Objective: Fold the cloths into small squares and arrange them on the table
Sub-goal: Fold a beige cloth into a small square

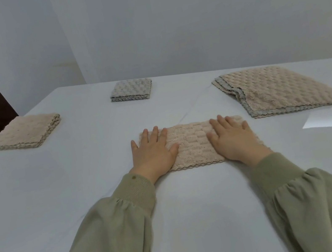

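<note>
Beige waffle-textured cloth [193, 143], folded into a strip, lies on the white table [92, 165] centre-front. Left hand [152, 151] and right hand [232, 138] press flat on its ends, fingers extended, apparently smoothing the fold.

A glossy white table [65, 188] carries four lots of cloth, all well apart. At the near middle lies a beige cloth [193, 143] folded into a long strip. At far left sits a beige folded square [26, 131], at far middle a smaller grey folded square [131, 89], on the right a flat stack of larger cloths [280, 88]
</note>
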`<state>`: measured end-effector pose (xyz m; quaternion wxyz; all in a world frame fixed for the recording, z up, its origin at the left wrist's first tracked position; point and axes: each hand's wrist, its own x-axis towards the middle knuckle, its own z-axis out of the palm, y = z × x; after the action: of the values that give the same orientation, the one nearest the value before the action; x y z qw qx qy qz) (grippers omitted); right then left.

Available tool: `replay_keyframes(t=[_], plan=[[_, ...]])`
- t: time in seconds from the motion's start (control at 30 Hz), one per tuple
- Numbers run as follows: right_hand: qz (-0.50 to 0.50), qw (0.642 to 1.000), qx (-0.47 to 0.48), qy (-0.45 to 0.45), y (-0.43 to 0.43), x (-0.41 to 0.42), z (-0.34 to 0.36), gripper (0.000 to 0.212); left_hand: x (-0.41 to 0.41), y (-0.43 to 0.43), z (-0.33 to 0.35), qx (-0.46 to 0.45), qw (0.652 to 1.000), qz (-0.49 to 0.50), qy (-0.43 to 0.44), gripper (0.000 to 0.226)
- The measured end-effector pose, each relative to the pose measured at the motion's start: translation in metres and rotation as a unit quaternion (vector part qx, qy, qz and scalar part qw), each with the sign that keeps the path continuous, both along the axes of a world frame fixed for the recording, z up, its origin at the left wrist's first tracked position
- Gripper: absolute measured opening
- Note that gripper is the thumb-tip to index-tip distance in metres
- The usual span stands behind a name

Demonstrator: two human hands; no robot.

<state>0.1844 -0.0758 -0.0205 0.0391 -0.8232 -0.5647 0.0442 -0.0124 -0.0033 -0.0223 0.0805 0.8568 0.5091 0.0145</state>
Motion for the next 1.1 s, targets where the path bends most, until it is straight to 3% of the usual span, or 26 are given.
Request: replay_keyframes(t=[0.13, 0.2, 0.27, 0.33, 0.43, 0.7, 0.8, 0.93, 1.0, 1.1], plan=[[-0.039, 0.995, 0.093, 0.001, -0.014, 0.006, 0.002, 0.051, 0.004, -0.005, 0.006, 0.039, 0.999, 0.027, -0.004, 0.059], [-0.038, 0.988, 0.15, 0.008, -0.017, 0.003, 0.007, 0.048, 0.018, -0.013, 0.011, 0.111, 0.993, 0.012, -0.04, 0.052], [-0.023, 0.984, 0.176, 0.023, -0.018, -0.003, 0.01, 0.048, 0.04, -0.024, 0.014, 0.129, 0.987, -0.027, -0.095, 0.05], [0.0, 0.992, 0.127, 0.023, -0.019, -0.008, 0.005, 0.05, 0.06, -0.032, 0.01, 0.081, 0.99, -0.063, -0.097, 0.051], [0.009, 0.999, 0.035, -0.008, -0.02, -0.009, -0.006, 0.054, 0.065, -0.03, 0.0, 0.021, 0.997, -0.075, -0.024, 0.055], [-0.022, 0.999, 0.041, -0.003, -0.029, -0.009, -0.005, 0.055, 0.02, -0.019, -0.002, 0.013, 0.999, -0.048, 0.001, 0.064], [-0.026, 0.994, 0.11, 0.006, -0.04, -0.008, -0.006, 0.052, 0.0, -0.023, -0.001, 0.043, 0.997, -0.055, -0.029, 0.062], [-0.019, 0.952, 0.306, 0.015, -0.069, -0.015, 0.0, 0.026, -0.028, -0.03, 0.003, 0.056, 0.974, -0.115, -0.189, 0.047], [-0.033, 0.943, 0.33, 0.012, -0.087, -0.021, 0.002, 0.013, -0.042, -0.034, 0.002, 0.104, 0.959, -0.146, -0.218, 0.034], [-0.012, 0.952, 0.305, 0.02, -0.104, -0.026, -0.004, 0.015, -0.054, -0.037, 0.001, 0.116, 0.959, -0.158, -0.203, 0.02]])
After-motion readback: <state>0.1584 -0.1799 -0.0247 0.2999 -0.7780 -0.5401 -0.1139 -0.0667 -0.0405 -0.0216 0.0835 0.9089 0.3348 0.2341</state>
